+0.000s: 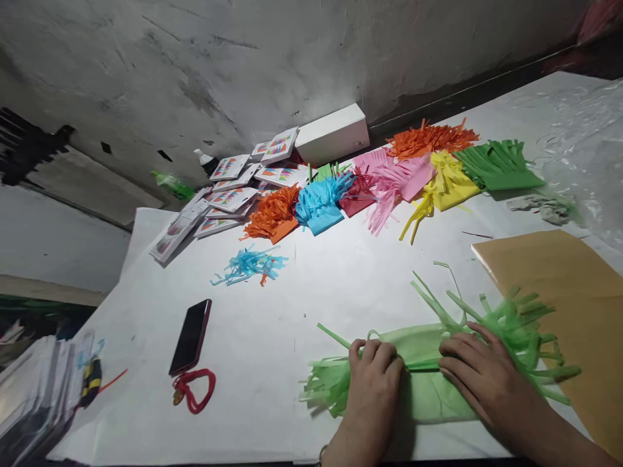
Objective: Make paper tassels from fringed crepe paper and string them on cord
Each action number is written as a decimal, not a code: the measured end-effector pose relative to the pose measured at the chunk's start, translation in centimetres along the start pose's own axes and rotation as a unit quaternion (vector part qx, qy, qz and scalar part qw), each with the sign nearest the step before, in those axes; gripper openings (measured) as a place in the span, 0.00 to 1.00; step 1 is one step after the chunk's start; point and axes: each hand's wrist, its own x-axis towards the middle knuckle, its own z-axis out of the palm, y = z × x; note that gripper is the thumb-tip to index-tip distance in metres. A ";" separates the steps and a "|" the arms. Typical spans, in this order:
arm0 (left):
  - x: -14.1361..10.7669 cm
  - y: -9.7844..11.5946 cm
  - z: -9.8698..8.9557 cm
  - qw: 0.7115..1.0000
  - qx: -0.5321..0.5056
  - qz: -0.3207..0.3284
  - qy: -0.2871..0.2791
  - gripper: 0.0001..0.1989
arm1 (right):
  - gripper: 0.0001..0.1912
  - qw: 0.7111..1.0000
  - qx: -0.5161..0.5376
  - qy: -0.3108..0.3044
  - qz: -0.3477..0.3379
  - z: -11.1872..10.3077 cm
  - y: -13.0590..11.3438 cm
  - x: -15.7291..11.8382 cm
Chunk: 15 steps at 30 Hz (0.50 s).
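A sheet of light green tissue paper (418,337) lies flat in front of me, its two ends cut into loose fringe. Across its middle runs a narrow darker folded strip. My left hand (374,386) is closed over the left part of the paper, fingers bent at the fold. On the other side of the strip, my right hand (479,373) grips the fold with its fingers held together, beside the right fringe (528,331). Both thumbs are mostly hidden. Several thin green strips stick up behind the right hand.
Fringed tissue bundles in orange (272,214), blue (321,201), pink (389,172), yellow (445,181) and green (501,165) line the back. Boxes (233,201) are piled behind them. A phone (191,337) lies left, brown paper (559,272) right, clear plastic (588,149) far right.
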 end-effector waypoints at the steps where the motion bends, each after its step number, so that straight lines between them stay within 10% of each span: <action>1: 0.2 0.3 -0.2 1.000 0.006 -0.013 -0.022 0.08 | 0.14 1.000 -0.017 0.002 0.010 0.2 -0.2 0.1; 6: 1.4 1.4 -1.0 0.993 0.061 -0.068 -0.078 0.10 | 0.13 0.994 -0.083 0.025 0.071 1.4 -1.1 0.8; 15: 2.4 0.8 -0.9 0.986 0.092 0.137 -0.041 0.13 | 0.15 0.995 -0.081 -0.026 -0.045 1.1 -1.6 1.2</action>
